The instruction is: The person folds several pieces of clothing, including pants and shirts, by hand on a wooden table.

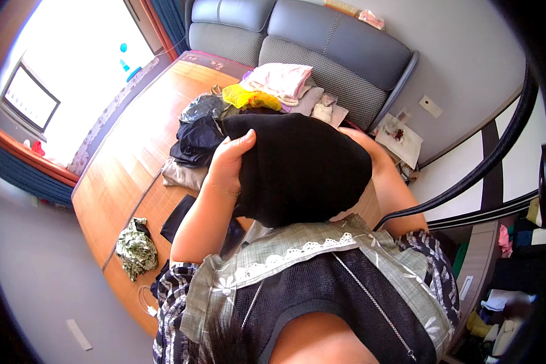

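Note:
A black cloth garment [300, 168] is held up in front of my chest, bunched or folded into a wide bundle. My left hand [232, 154] grips its left side, thumb on the near face and the fingers hidden behind the cloth. At the right side, my right hand [357, 139] holds the garment's upper edge; most of its fingers are covered by the fabric. Just beyond the garment lies a pile of clothes with a pink folded cloth [280, 79], a yellow plastic bag [250, 97] and a dark navy garment [197, 142].
The bed [118, 150] has a wooden-looking mat and a grey padded headboard [327, 45]. A crumpled green-and-white patterned garment [136, 248] lies on its left part. At the right are a bedside table [399, 139], a black cable [487, 164] and an open drawer [468, 273] near clothes.

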Available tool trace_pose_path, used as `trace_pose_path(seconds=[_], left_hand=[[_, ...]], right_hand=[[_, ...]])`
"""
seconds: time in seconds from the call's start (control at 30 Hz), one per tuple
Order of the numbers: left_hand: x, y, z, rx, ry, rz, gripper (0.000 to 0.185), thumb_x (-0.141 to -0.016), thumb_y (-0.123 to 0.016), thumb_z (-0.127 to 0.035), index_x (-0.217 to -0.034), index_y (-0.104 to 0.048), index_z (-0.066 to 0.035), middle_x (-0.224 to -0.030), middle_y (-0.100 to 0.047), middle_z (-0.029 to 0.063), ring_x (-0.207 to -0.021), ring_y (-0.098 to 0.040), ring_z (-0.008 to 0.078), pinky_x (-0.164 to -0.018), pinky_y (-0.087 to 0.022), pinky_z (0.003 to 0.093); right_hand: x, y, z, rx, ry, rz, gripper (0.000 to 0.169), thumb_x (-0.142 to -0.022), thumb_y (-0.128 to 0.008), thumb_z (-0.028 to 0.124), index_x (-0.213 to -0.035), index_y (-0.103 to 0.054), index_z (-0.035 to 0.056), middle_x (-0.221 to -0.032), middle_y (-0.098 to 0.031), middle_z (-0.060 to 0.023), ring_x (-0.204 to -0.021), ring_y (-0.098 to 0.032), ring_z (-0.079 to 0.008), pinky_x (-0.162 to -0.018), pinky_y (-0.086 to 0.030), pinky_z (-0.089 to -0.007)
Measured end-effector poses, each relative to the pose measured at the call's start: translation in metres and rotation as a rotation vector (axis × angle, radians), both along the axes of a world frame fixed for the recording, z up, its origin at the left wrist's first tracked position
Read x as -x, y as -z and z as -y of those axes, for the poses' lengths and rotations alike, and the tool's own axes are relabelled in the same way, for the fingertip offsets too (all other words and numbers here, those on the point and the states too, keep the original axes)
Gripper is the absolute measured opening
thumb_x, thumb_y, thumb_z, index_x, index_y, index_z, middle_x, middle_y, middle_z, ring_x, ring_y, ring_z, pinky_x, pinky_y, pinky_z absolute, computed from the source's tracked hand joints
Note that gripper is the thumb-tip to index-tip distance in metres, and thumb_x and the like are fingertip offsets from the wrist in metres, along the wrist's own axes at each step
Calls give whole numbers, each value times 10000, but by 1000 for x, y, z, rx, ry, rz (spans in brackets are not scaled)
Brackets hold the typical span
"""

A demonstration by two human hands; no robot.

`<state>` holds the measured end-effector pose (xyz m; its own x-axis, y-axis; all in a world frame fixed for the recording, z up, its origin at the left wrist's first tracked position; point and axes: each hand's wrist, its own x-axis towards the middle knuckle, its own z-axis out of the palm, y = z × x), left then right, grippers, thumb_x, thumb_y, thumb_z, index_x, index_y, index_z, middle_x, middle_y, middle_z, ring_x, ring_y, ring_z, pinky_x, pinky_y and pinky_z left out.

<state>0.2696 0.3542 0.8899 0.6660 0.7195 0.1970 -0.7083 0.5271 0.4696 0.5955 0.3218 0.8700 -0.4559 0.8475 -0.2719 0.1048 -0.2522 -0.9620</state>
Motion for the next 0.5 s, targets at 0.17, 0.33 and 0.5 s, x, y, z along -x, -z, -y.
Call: trace_pose_path(seconds=[0.17,0.33,0.5], left_hand=[[-3,1,-6,38,2,-39,340,-863,-580,-116,-1144,-535,70,-1108,-611,186,-988,-619,288,-904,-484,399],[-11,20,-5,92,20,-66,332,-862,-576,-105,-1144,-539,66,-1111,-611,185,-994,-618,283,-908,-483,394],[-14,18,-2,17,-78,-169,337,-845,-597,-126,-1118,-549,66,-1070,-624,185,-945,-631,285,-860,-506,392]], right_hand=[[32,-2,54,115,231,-156,650,-894,-524,439,-1348,-359,3,-1316,-472,-124,-1193,-476,-242,-992,-398,-395],[49,3,72,-25,201,-660,762,-840,-620,452,-1389,-319,18,-1374,-427,-98,-1249,-421,-229,-1032,-346,-397],[58,2,64,-137,227,-388,770,-779,-717,301,-1384,-326,28,-1348,-447,-140,-1227,-445,-261,-1029,-354,-407]])
